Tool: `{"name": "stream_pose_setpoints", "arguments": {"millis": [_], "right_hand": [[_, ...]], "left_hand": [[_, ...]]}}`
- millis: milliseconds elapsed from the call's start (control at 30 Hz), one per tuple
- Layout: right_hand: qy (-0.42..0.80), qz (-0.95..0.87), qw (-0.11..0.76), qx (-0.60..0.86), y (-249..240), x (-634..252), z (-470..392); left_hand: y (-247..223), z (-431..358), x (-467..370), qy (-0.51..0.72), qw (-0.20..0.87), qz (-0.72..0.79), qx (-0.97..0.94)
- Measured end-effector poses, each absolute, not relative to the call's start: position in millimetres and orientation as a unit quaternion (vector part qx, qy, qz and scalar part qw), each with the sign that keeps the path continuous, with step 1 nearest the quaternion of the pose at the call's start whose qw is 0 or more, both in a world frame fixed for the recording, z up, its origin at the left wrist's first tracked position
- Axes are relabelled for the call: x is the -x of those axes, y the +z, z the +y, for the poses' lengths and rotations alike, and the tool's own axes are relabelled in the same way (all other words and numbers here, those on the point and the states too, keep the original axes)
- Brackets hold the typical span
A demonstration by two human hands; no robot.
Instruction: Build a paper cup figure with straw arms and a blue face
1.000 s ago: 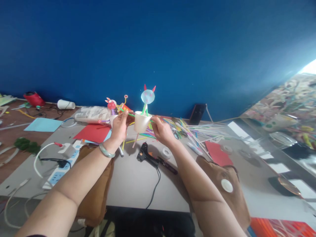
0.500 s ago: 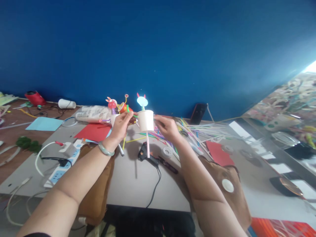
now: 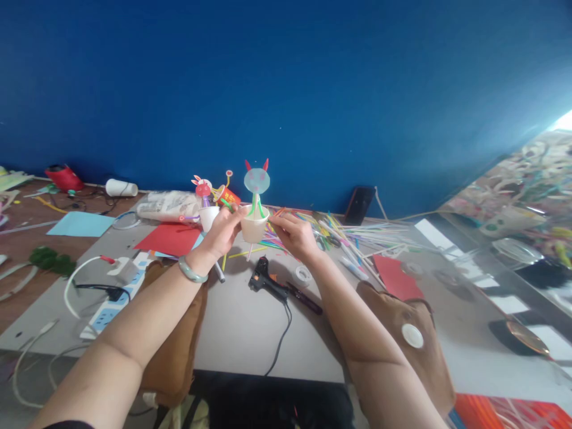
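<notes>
1. My left hand (image 3: 223, 229) grasps the cup (image 3: 254, 229) at its left side; a green straw (image 3: 226, 204) sticks out by the fingers.
2. My right hand (image 3: 295, 233) is pinched at the cup's right rim; can't tell if it grips the wall or something at the rim.
3. Cup is plain white, upright, held above the table (image 3: 241, 339) in front of the blue wall (image 3: 286, 89).
4. Green neck (image 3: 256, 205) rises from the cup to a pale blue head (image 3: 257, 180) with red ears (image 3: 247, 165). Pink straw (image 3: 249, 252) hangs below.
5. Just left and behind: rabbit cup (image 3: 208, 219), then red cup (image 3: 229, 196) with yellow writing, too small to read.
6. Sleeve (image 3: 167, 205) lies on its side, printed, text too blurred to read.
7. Below the cup: glue gun (image 3: 267, 283), then tape (image 3: 303, 274) and a dark tool (image 3: 305, 299), side by side; marks on these can't be made out.
8. Right: pile of loose straws (image 3: 370, 232), phone (image 3: 358, 205) leaning on the wall, red sheet (image 3: 397, 277).
9. Left: red paper (image 3: 166, 239), blue paper (image 3: 80, 224), power strip (image 3: 107, 313) with plugs in.
10. Bangle (image 3: 193, 271) around my left wrist.
</notes>
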State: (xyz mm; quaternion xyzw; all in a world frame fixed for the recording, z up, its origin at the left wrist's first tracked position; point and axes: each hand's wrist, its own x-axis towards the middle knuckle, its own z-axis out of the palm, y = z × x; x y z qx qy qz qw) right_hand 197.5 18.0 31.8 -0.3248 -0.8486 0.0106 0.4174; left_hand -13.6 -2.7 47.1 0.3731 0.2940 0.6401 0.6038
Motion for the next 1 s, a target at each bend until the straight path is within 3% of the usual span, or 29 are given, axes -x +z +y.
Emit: {"name": "stream_pose_setpoints", "arguments": {"millis": [167, 333, 433, 533, 733, 1000], "right_hand": [[0.100, -0.828, 0.443, 0.330, 35.7, -194.4, 15.0], [0.398, -0.630, 0.551, 0.376, 41.8, -186.1, 10.6], [0.554, -0.501, 0.566, 0.349, 41.9, -179.2, 10.7], [0.628, -0.422, 0.566, 0.327, 40.6, -171.4, 10.0], [0.590, -0.398, 0.620, 0.329, 36.2, -159.2, 3.9], [0.324, -0.579, 0.621, 0.417, 35.2, -164.2, -0.9]], "left_hand": [[43.2, -6.5, 9.5, 0.657, 0.549, 0.304, -0.417], [41.3, -4.1, 8.0, 0.674, 0.539, 0.297, -0.408], [42.4, -4.2, 5.7, 0.688, 0.533, 0.283, -0.404], [43.9, -5.7, 3.3, 0.698, 0.524, 0.274, -0.404], [39.1, -4.1, 3.5, 0.696, 0.512, 0.272, -0.423], [26.7, -1.6, 3.7, 0.685, 0.507, 0.296, -0.432]]}}
